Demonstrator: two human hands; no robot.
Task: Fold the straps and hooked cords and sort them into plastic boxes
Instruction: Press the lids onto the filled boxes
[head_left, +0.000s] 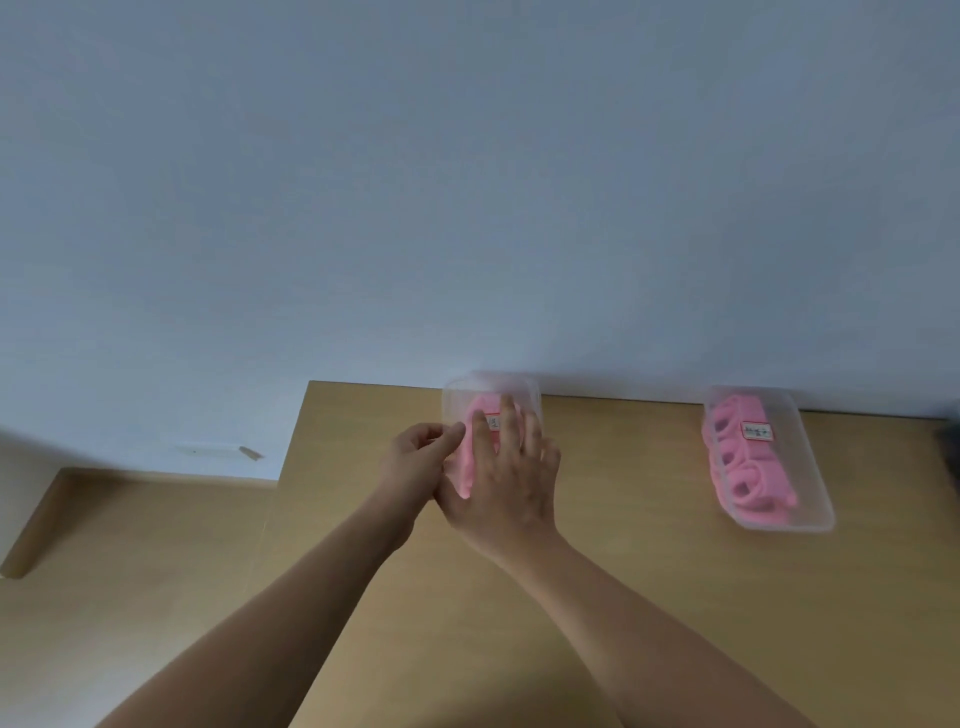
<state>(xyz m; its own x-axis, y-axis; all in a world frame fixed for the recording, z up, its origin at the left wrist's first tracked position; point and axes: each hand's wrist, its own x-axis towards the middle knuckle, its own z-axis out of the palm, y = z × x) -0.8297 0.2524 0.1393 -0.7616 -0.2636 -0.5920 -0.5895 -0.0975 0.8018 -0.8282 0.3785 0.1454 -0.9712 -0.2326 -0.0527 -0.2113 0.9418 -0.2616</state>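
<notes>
Two clear plastic boxes stand at the back of a wooden table (623, 582). The left box (457, 400) holds pink folded material (485, 408), blurred and mostly covered. My right hand (506, 483) lies over this box with fingers spread and straight, pressing on its top. My left hand (415, 457) is at the box's left side, fingers curled, thumb and fingertips pinching its edge. The right box (810, 488) sits apart from both hands, filled with several rolled pink straps (743, 467), and carries a white label (757, 430).
A pale wall rises directly behind the table. The table's left edge drops to a wooden floor (130, 545) with a wall socket (208, 449) low on the wall. A dark object (953, 457) shows at the far right edge.
</notes>
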